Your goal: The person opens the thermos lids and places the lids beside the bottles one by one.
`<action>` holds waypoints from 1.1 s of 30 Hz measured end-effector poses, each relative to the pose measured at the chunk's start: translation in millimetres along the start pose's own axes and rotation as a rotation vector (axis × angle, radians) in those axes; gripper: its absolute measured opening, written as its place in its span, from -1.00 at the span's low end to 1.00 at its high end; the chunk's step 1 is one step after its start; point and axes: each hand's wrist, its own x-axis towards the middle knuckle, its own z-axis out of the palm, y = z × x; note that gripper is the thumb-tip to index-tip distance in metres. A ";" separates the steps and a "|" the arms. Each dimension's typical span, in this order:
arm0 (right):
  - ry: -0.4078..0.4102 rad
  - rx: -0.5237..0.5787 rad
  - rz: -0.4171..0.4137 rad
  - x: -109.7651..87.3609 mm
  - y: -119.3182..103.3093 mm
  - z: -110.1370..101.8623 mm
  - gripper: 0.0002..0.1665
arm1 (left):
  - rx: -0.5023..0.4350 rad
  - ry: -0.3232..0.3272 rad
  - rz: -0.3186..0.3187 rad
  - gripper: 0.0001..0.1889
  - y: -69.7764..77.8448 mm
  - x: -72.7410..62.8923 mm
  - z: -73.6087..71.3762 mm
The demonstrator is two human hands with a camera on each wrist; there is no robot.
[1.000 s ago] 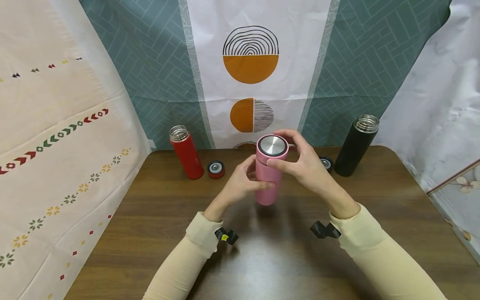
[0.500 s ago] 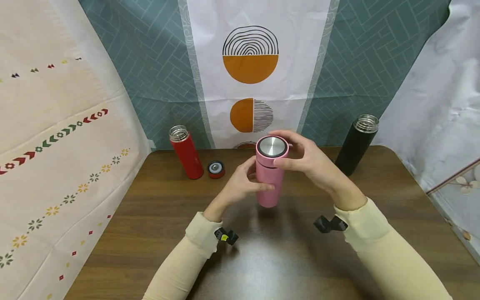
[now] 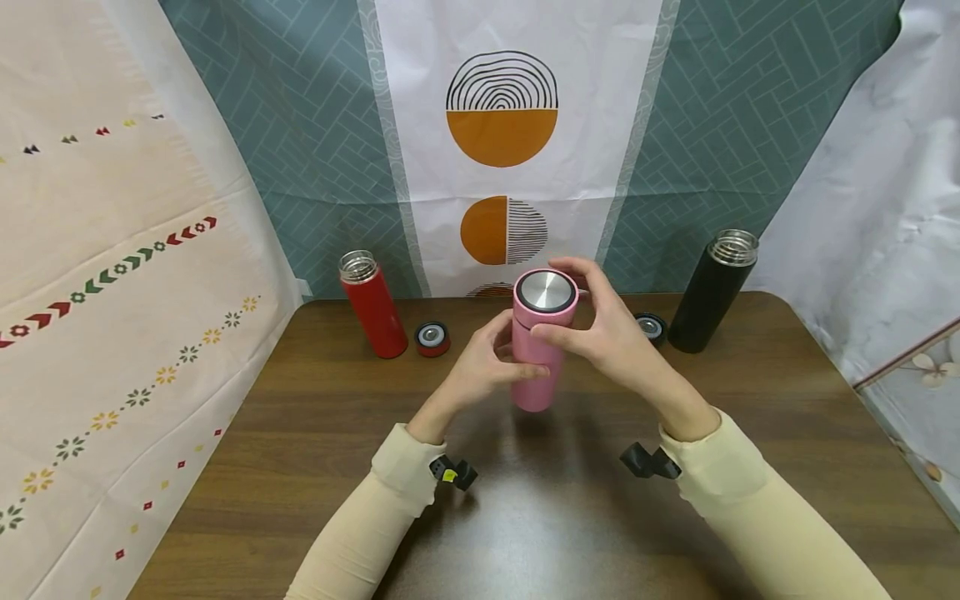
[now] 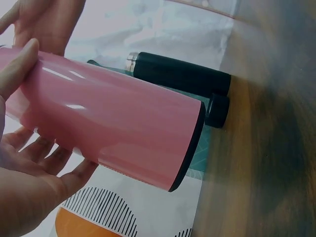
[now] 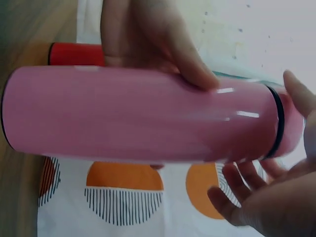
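Observation:
A pink thermos bottle (image 3: 534, 375) is held slightly above the table, nearly upright, in the middle of the head view. Its pink lid (image 3: 546, 292) has a silver top and sits on the bottle. My left hand (image 3: 483, 362) grips the body, thumb across the near side and fingers behind. Around the lid curve the thumb and fingers of my right hand (image 3: 611, 329). In the right wrist view, the thumb lies by the lid (image 5: 291, 129) and the curled fingers sit loosely below it; how firmly they press cannot be seen.
A red thermos bottle (image 3: 373, 312) stands uncapped at the back left, its lid (image 3: 432, 339) lying beside it. At the back right is an uncapped black bottle (image 3: 711, 296), with its lid (image 3: 651, 327) next to it. Patterned cloths hang behind the wooden table (image 3: 315, 467).
My right hand turned rightward around the lid half a second ago, then swung back left to about its earlier pose. The left hand and the bottle have barely shifted.

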 end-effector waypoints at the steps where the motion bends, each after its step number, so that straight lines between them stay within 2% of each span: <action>1: 0.022 -0.006 -0.003 -0.5 0.1 2.2 -0.05 | 0.004 0.002 0.001 -0.25 -0.1 0.1 0.0; 4: 0.060 -0.007 -0.005 -0.9 0.2 5.2 -0.11 | 0.003 0.003 -0.001 -0.27 -0.4 0.0 -0.2; 6: 0.053 0.010 0.001 -0.3 -0.2 4.2 -0.15 | -0.001 0.002 -0.001 -0.27 -0.6 0.0 -0.5; 14: -0.122 0.252 0.046 4.0 -0.1 -6.7 -0.20 | -0.018 -0.009 -0.001 -0.28 0.2 0.9 -0.8; 17: -0.147 0.286 0.055 4.9 1.4 -7.7 -0.18 | -0.020 -0.007 -0.004 -0.27 0.2 0.7 -1.0; 20: -0.121 0.219 0.058 4.4 2.1 -6.3 -0.12 | -0.011 -0.001 -0.006 -0.27 0.3 0.7 -1.1; 25: -0.026 0.053 0.027 2.9 2.2 1.5 -0.02 | -0.001 0.007 -0.003 -0.27 0.7 0.6 -1.0; 29: 0.024 0.013 0.004 2.6 0.4 5.9 -0.07 | -0.013 0.003 0.003 -0.26 1.1 0.4 -0.6; 33: 0.023 0.018 -0.001 3.3 -2.2 5.0 -0.14 | -0.025 0.001 -0.001 -0.26 1.5 0.0 -0.8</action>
